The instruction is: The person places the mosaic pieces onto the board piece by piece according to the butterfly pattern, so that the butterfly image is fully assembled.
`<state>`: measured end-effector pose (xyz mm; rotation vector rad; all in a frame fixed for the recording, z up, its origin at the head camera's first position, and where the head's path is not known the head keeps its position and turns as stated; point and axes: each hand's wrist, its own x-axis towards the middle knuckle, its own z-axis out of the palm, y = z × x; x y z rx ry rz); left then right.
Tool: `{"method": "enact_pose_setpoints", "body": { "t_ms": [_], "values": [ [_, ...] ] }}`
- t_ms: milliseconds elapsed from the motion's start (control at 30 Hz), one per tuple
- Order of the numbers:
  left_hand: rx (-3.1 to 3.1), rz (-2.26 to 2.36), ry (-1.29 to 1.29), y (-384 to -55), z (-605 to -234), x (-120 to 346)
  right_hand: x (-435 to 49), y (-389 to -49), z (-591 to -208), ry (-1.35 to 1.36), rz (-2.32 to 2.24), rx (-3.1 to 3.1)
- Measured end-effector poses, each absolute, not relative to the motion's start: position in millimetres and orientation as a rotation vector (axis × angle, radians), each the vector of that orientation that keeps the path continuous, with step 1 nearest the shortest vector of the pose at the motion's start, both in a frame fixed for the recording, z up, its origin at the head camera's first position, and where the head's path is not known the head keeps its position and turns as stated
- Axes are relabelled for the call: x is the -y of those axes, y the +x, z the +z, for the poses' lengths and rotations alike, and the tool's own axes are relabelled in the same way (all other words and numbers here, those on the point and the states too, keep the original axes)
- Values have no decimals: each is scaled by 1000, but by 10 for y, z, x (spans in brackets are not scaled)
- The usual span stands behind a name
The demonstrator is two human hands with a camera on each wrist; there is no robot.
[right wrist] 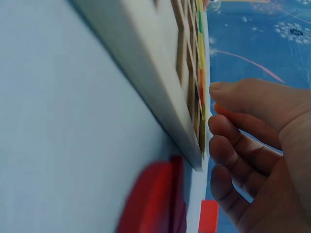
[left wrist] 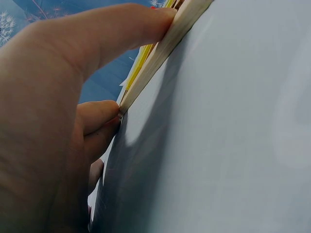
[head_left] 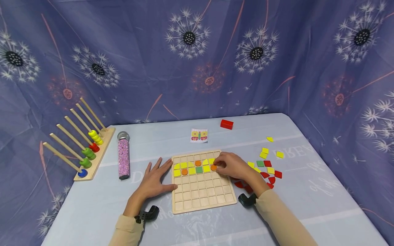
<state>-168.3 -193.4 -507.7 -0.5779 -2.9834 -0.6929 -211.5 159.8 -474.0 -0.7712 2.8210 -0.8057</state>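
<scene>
Touching the board [head_left: 201,194] on the table [head_left: 166,232], our left hand [head_left: 154,182] lies spread; our right hand [head_left: 232,165] curls by an orange disc [head_left: 213,168], its hold we can't tell. A stray brush could dislodge tiles [head_left: 192,171].

The gridded board [head_left: 203,193] was tan, its tiles [head_left: 199,169] yellow, orange, green; white dandelions [head_left: 189,38] patterned the blue backdrop [head_left: 184,99].
</scene>
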Motion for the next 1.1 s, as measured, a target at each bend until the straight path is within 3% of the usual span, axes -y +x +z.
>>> {"method": "enact_pose_setpoints", "body": {
  "t_ms": [767,1100],
  "values": [
    [2973,-701,-599,-1697,-5072,1931,-2672,-1968,-4770,-431,-903,-2869],
    [2988,-692,-591,-1683,-5078,1942,-2781,-1960,-4826,-397,-832,-2880]
  ]
}}
